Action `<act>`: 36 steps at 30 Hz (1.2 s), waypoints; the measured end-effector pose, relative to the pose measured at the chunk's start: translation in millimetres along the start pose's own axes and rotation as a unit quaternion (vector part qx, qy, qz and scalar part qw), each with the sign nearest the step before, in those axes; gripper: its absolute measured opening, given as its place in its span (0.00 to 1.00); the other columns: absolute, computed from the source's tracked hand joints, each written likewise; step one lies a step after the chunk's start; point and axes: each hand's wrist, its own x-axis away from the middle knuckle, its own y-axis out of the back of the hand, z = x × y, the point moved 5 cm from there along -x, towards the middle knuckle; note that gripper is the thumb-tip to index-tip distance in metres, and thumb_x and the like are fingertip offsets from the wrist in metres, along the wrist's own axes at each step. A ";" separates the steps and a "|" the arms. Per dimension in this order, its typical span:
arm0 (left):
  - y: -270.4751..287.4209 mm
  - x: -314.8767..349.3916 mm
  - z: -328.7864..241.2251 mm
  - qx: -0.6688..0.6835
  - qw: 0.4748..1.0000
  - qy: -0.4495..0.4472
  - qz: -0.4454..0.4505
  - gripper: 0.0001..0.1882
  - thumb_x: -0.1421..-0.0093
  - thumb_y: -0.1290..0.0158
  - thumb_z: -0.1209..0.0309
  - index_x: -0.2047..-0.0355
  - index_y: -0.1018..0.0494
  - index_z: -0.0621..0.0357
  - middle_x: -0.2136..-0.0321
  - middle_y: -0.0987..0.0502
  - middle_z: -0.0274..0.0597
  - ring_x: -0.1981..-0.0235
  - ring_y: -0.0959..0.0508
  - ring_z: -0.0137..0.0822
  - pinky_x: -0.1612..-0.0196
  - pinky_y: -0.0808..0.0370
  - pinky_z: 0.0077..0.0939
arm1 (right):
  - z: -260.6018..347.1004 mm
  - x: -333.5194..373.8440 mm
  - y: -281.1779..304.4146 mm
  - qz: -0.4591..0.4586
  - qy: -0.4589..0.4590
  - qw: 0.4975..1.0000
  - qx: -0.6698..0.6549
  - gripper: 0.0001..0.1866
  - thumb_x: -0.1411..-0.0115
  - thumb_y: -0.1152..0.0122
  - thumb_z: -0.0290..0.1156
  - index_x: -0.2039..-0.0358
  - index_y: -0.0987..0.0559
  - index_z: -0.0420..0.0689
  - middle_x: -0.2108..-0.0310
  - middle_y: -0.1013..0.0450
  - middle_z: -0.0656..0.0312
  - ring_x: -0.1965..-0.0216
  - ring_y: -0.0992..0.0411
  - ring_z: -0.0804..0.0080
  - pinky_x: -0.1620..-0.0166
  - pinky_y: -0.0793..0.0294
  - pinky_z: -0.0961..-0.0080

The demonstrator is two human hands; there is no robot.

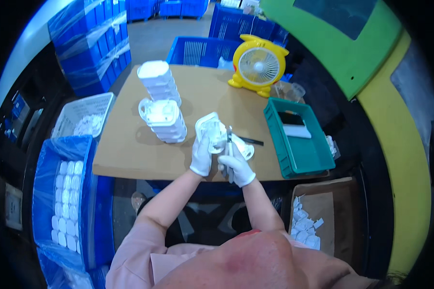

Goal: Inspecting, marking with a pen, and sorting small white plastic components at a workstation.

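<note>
In my gloved left hand (201, 158) is a white moulded plastic part (208, 126), a squarish shell, held above the cardboard-covered table (120, 147). My gloved right hand (238, 168) is closed round the handles of small cutting pliers (229, 138), whose tip points away from me beside the part's right edge. Whether the jaws touch the plastic cannot be made out. Just right of the pliers, another white part (247, 151) with a round opening lies on the table. A thin black stick-like tool (252, 141) rests behind it.
Two stacks of white parts, one nearer (168, 123) and one farther (158, 79), stand on the left. A yellow fan (259, 65) and green tray (287, 161) flank the right. Bins of white pieces sit left, blue (89, 192) and white (72, 108); a cardboard box (337, 202) lies lower right.
</note>
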 end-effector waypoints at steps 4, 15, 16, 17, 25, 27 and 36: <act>-6.1 -0.7 -12.1 0.136 0.986 0.058 0.077 0.25 0.32 0.57 0.59 0.39 0.41 0.59 0.48 0.29 0.43 0.49 0.26 0.38 0.46 0.29 0.34 | 2.1 -21.2 -1.0 0.080 0.010 0.976 0.203 0.39 0.50 0.37 0.32 0.38 0.39 0.38 0.48 0.32 0.55 0.46 0.34 0.67 0.43 0.36 0.71; -5.5 -8.3 -32.2 -0.050 0.994 -0.010 0.101 0.41 0.39 0.50 0.44 0.37 0.41 0.63 0.48 0.29 0.41 0.49 0.30 0.29 0.43 0.36 0.26 | 27.6 8.5 -2.0 0.062 0.080 0.847 0.522 0.34 0.52 0.38 0.27 0.42 0.32 0.40 0.57 0.31 0.49 0.57 0.30 0.53 0.53 0.29 0.65; -4.9 -7.7 -31.1 -0.016 0.996 0.010 0.085 0.45 0.43 0.48 0.41 0.36 0.42 0.63 0.50 0.28 0.41 0.53 0.28 0.26 0.45 0.34 0.25 | 28.9 11.0 -1.8 0.048 0.071 0.835 0.544 0.33 0.52 0.38 0.27 0.42 0.31 0.40 0.58 0.30 0.49 0.58 0.29 0.54 0.53 0.29 0.66; -5.7 -6.8 -31.1 -0.002 0.995 0.019 0.102 0.45 0.43 0.46 0.42 0.36 0.43 0.62 0.45 0.31 0.43 0.50 0.29 0.27 0.44 0.34 0.26 | 30.4 13.4 -1.2 0.033 0.063 0.822 0.565 0.32 0.52 0.38 0.26 0.43 0.31 0.40 0.59 0.29 0.50 0.59 0.28 0.54 0.54 0.28 0.66; -6.7 -6.3 -32.1 -0.045 0.993 -0.005 0.109 0.37 0.41 0.46 0.48 0.39 0.39 0.62 0.43 0.31 0.45 0.47 0.31 0.29 0.43 0.34 0.27 | 35.9 24.2 6.6 0.019 0.062 0.845 0.531 0.33 0.53 0.36 0.26 0.43 0.29 0.42 0.63 0.27 0.51 0.65 0.26 0.56 0.57 0.27 0.69; -3.4 -8.4 -28.6 -0.058 0.991 0.010 0.118 0.34 0.39 0.47 0.51 0.40 0.37 0.62 0.44 0.31 0.46 0.47 0.31 0.30 0.43 0.35 0.28 | 33.5 23.9 5.8 0.030 0.049 0.847 0.529 0.33 0.53 0.36 0.26 0.43 0.29 0.42 0.63 0.27 0.52 0.65 0.26 0.58 0.58 0.27 0.70; -3.4 -6.7 -23.5 -0.014 0.993 0.000 0.114 0.19 0.41 0.48 0.66 0.51 0.26 0.60 0.56 0.25 0.39 0.54 0.27 0.31 0.47 0.33 0.28 | 28.7 20.0 2.3 0.048 0.034 0.840 0.540 0.32 0.52 0.36 0.30 0.44 0.29 0.43 0.61 0.26 0.50 0.63 0.25 0.52 0.58 0.25 0.63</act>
